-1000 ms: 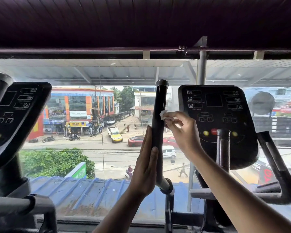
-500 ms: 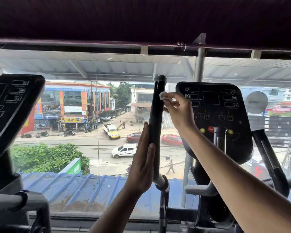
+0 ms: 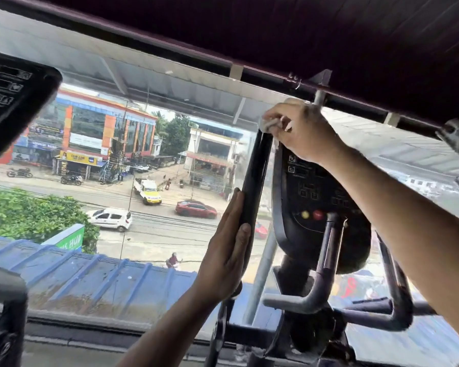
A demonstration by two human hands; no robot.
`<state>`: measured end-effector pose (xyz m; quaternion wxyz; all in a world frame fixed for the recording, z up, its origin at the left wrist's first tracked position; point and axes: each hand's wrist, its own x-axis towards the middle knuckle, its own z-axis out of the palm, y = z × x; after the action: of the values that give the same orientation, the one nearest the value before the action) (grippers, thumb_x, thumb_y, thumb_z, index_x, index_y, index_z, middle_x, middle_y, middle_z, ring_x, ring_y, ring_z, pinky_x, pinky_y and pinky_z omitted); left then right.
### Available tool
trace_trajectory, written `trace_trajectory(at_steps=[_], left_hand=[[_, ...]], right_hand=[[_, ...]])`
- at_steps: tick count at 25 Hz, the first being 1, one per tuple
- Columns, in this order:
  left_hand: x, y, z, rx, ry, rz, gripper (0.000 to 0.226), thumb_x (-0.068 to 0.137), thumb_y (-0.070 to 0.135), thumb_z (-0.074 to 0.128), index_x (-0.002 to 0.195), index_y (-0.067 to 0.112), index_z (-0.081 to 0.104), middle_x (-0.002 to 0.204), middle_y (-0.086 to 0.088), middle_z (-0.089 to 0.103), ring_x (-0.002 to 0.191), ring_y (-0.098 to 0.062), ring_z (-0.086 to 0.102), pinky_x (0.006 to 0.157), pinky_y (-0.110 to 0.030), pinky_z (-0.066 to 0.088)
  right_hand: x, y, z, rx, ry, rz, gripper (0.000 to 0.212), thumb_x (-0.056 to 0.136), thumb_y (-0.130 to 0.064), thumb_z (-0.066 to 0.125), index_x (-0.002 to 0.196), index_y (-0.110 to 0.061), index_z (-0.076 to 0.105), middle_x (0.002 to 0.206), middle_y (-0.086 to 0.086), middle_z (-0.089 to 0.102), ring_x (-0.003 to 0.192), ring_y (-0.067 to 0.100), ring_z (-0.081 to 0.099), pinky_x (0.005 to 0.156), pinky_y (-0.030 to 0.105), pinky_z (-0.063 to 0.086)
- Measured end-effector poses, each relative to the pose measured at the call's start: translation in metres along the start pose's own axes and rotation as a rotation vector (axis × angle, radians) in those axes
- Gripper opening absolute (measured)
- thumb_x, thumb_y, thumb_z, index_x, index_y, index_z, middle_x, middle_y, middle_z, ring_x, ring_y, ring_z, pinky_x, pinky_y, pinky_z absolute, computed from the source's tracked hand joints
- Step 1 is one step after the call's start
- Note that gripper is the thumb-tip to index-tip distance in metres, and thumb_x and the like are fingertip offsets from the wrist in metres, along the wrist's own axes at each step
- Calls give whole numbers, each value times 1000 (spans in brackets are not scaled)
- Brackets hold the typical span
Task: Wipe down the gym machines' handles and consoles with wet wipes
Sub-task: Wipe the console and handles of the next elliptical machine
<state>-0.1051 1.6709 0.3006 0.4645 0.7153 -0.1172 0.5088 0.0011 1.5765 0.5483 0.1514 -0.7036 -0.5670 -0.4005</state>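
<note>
The right hand (image 3: 301, 131) pinches a white wet wipe (image 3: 269, 125) on the top end of the black handle (image 3: 255, 181). Lower on this handle, the left hand (image 3: 227, 250) presses flat, fingers straight. The console (image 3: 316, 197) stands just right of the wipe.

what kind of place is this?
Most likely an upper-floor gym, facing a street. Cues: a cardio machine's console with buttons, its upright black handle being wiped, a second console at left, and a window overlooking road traffic below.
</note>
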Motion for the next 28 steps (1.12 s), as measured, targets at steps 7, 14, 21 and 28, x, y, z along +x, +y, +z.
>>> trace_trajectory(at_steps=[7, 14, 21, 28], left_hand=[[-6, 0, 4, -38, -20, 4, 57, 111, 33, 35, 165, 27, 17, 171, 19, 15, 158, -4, 14, 126, -22, 17], [-9, 4, -2, -127, -91, 9, 59, 113, 24, 36, 166, 26, 12, 173, 16, 8, 159, -6, 8, 127, -25, 16], [-7, 6, -12, -188, -143, 1, 61, 113, 21, 37, 166, 27, 8, 173, 19, 1, 159, -3, 5, 121, -11, 16], [-6, 1, -15, -230, -168, 36, 62, 112, 18, 38, 166, 22, 8, 174, 14, 0, 159, -6, 4, 121, -11, 14]], right_hand=[[36, -23, 7, -355, -478, 29, 28, 105, -12, 43, 117, -8, 68, 113, 0, 51, 106, 23, 62, 98, 39, 50], [-8, -73, 13, -403, -810, -50, 26, 103, -12, 47, 119, -11, 68, 119, 9, 58, 106, 29, 59, 92, 45, 49], [58, -57, -2, -543, -605, 80, 23, 104, -16, 54, 120, -12, 70, 106, -6, 49, 110, 21, 60, 101, 37, 48], [36, -82, 18, -533, -806, 114, 22, 103, -13, 51, 115, -12, 69, 114, -1, 56, 107, 16, 59, 97, 30, 45]])
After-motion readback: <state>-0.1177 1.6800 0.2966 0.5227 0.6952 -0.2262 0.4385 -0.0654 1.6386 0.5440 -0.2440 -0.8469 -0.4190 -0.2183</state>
